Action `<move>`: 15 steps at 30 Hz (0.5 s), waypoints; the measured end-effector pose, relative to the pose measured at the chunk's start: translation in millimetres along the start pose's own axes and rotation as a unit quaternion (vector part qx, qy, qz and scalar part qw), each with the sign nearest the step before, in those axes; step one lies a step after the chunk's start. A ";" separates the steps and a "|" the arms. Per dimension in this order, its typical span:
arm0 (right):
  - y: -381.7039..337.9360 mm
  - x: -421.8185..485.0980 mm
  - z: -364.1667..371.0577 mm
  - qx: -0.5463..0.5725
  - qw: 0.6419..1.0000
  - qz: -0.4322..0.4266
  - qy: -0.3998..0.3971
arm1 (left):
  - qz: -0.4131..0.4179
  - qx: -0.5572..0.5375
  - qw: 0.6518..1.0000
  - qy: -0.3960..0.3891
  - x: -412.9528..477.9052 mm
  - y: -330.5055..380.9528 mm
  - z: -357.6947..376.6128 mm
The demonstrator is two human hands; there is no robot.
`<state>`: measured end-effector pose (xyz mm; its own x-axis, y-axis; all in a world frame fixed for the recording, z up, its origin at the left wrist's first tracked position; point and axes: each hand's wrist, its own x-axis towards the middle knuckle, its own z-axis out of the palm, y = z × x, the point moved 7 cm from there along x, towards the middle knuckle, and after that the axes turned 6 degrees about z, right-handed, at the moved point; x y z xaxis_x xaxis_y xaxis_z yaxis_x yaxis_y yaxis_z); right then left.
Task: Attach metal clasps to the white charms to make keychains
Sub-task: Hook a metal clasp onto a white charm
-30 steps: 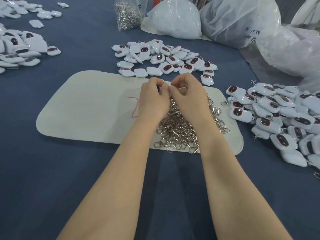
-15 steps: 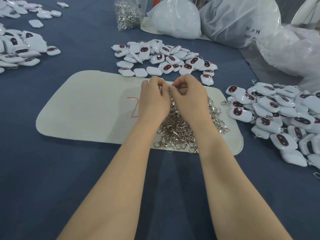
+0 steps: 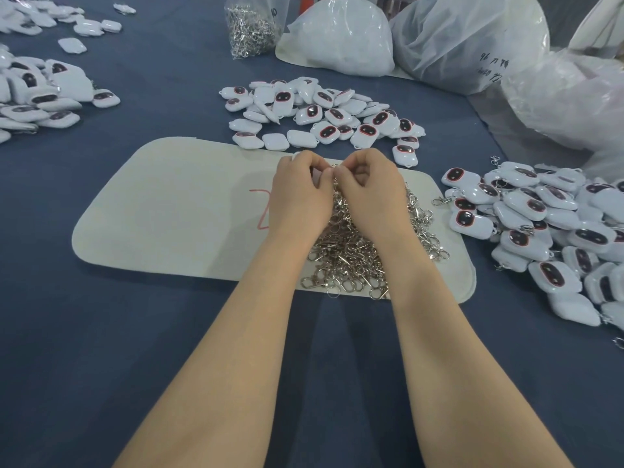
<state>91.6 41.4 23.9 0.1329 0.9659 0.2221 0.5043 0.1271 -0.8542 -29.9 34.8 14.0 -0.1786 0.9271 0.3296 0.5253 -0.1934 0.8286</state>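
White charm [image 3: 315, 179]: centre of frame, mostly hidden in the left hand [image 3: 299, 194], fingers curled round it. Right hand [image 3: 369, 194] pinches a metal clasp [image 3: 335, 175] against it. Advice: steady the charm's loop and thread the ring fully. Counted: clasp heap [image 3: 351, 251], one, on the mat [image 3: 169, 204]; clasp bag [image 3: 251, 28], one; charm piles [image 3: 324, 113], four, on the tabletop [image 3: 135, 332].

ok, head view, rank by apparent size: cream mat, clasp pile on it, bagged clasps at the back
1. cream mat
2. clasp pile
3. bag of clasps: farther back, so 2 versus 3 unsure

left hand [image 3: 299, 197], right hand [image 3: 369, 197], fingers [image 3: 363, 163] curled
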 end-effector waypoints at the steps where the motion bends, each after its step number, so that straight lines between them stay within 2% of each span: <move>1: 0.1 0.1 0.5 0.001 1.000 0.000 -0.003 | 0.000 0.005 1.000 -0.002 0.2 -0.5 0.2; 15: -4.1 -3.4 0.4 -0.002 1.000 -0.019 0.015 | -0.010 0.003 1.000 0.007 1.3 -1.5 0.5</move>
<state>88.7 37.7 26.5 0.1397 0.9531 0.2686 0.5122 0.1626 -0.8433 -30.6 36.4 13.0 -0.2013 0.9261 0.3190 0.5257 -0.1726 0.8330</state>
